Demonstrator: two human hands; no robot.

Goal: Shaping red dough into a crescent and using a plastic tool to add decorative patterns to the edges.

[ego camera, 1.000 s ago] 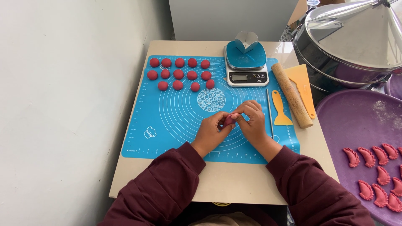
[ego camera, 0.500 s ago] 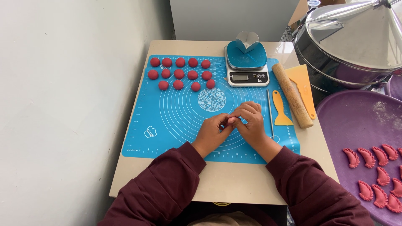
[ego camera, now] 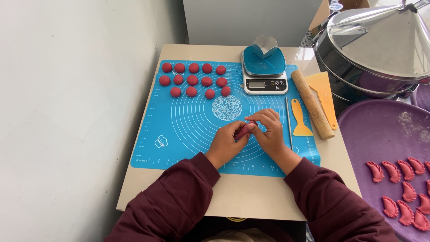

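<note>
Head view: red dough piece (ego camera: 245, 131) pinched over the blue mat (ego camera: 179, 130).
It is held between left hand (ego camera: 226, 142) and right hand (ego camera: 268, 134), both grips pressed on it for shaping; dough balls (ego camera: 193, 79) are kept aside.

Two bare hands, long dark maroon sleeves, loose creased fabric, ribbed cuffs at wrists
</note>
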